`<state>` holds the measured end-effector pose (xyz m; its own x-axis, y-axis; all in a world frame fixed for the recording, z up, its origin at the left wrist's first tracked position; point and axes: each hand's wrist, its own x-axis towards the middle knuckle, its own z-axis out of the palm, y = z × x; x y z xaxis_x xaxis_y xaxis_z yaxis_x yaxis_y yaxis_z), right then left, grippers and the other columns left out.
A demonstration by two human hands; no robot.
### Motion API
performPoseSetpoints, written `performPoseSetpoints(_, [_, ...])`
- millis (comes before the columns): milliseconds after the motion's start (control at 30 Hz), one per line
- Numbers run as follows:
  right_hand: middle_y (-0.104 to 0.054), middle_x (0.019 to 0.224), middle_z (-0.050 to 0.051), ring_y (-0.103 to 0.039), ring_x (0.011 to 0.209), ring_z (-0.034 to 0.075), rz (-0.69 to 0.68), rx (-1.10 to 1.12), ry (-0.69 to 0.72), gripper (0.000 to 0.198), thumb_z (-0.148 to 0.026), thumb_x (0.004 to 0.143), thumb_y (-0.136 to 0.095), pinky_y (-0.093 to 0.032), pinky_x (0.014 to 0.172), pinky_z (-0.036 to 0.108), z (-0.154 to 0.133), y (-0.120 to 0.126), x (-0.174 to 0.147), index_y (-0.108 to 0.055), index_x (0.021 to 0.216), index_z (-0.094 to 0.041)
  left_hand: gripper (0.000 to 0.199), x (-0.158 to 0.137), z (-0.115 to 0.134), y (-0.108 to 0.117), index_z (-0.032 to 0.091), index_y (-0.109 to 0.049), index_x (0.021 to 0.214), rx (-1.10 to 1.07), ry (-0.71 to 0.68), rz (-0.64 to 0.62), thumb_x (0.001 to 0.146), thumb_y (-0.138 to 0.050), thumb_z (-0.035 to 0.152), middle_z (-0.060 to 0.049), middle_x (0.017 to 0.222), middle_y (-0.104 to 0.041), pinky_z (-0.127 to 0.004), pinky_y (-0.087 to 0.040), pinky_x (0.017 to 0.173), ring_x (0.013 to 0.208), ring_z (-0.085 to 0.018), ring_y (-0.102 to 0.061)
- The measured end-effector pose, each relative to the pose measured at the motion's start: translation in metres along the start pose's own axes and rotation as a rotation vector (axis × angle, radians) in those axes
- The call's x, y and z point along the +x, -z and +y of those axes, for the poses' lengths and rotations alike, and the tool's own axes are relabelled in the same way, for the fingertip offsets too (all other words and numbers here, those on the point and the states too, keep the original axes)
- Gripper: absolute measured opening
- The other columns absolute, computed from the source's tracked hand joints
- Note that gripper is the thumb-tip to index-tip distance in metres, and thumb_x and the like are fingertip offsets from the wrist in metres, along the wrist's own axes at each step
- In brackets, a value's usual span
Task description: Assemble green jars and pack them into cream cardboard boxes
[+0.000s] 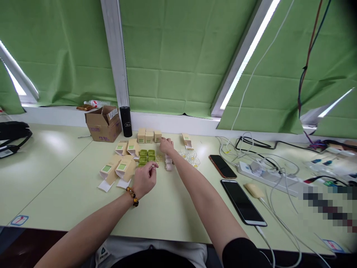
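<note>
My right hand (166, 146) reaches to the back of the table, its fingers closed at the right side of a small beige box (157, 136). That box stands beside two similar beige boxes (145, 136). Close to the green square cups (143, 158), my left hand (145, 178) hovers with fingers loosely bent, thumb and index apart, and nothing visible between them. Small yellowish pieces (158, 159) lie right of the cups. A column of whitish rounded pieces (169, 163) sits under my right wrist, beside clear plastic pieces (193, 159). Open beige boxes (126, 167) lie at the left.
Another open beige box (187, 141) lies at the back. A brown carton (103, 124) and a black tumbler (126, 122) stand behind, left. On the right are two phones (244, 201) (222, 166), a power strip (267, 178), tangled cables and a cream-coloured charger (254, 190).
</note>
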<state>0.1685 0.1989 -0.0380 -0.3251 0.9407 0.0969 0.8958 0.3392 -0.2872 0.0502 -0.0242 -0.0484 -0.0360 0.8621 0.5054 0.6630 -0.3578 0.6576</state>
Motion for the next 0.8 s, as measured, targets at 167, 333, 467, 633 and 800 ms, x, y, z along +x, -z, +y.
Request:
performPoseSetpoints(167, [-0.056,0.148,0.010,-0.045,0.135,0.037,-0.030,-0.009,-0.006,0.053,-0.013,0.088,-0.053,-0.039,0.106,0.052,-0.005,-0.002,0.013,-0.056,0.138,-0.031,0.018,0.000,0.000,0.000,0.021,-0.066,0.095,0.001,0.003,0.006,0.096,-0.048,0.021,0.003,0.058,-0.054,-0.028,-0.029,0.056,0.050,-0.014,-0.048])
performPoseSetpoints(333, [-0.055,0.148,0.011,-0.045,0.135,0.038,-0.037,-0.002,-0.018,0.052,-0.012,0.088,-0.053,-0.039,0.106,0.054,-0.010,-0.004,0.021,-0.055,0.138,-0.029,0.018,-0.001,-0.002,-0.002,0.021,-0.067,0.095,0.003,-0.006,0.005,0.096,-0.048,0.020,0.004,0.056,-0.052,-0.028,-0.029,0.056,0.049,-0.014,-0.048])
performPoseSetpoints(467, [-0.058,0.145,0.011,-0.048,0.134,0.038,-0.016,0.010,-0.029,0.054,-0.012,0.088,-0.054,-0.040,0.106,0.054,-0.014,-0.001,0.018,-0.056,0.139,-0.029,0.019,0.000,-0.002,-0.002,0.020,-0.067,0.096,0.015,-0.010,0.005,0.096,-0.048,0.020,0.005,0.055,-0.052,-0.028,-0.028,0.056,0.048,-0.013,-0.047])
performPoseSetpoints(633, [-0.065,0.136,0.014,-0.047,0.134,0.036,0.133,0.033,-0.048,0.045,-0.011,0.091,-0.052,-0.038,0.108,0.049,-0.008,0.014,-0.006,-0.064,0.132,-0.024,0.017,-0.001,-0.003,-0.003,0.020,-0.067,0.094,0.053,-0.027,-0.021,0.094,-0.050,0.017,0.005,0.054,-0.052,-0.028,-0.029,0.057,0.049,-0.014,-0.048])
performPoseSetpoints(800, [-0.070,0.129,0.011,-0.058,0.121,0.028,0.271,0.086,-0.042,0.035,-0.013,0.100,-0.041,-0.044,0.091,0.037,0.000,0.033,-0.059,-0.067,0.121,-0.021,0.017,-0.005,-0.002,-0.006,0.021,-0.070,0.094,0.130,-0.079,-0.097,0.091,-0.053,0.015,0.004,0.057,-0.059,-0.028,-0.029,0.058,0.051,-0.014,-0.051])
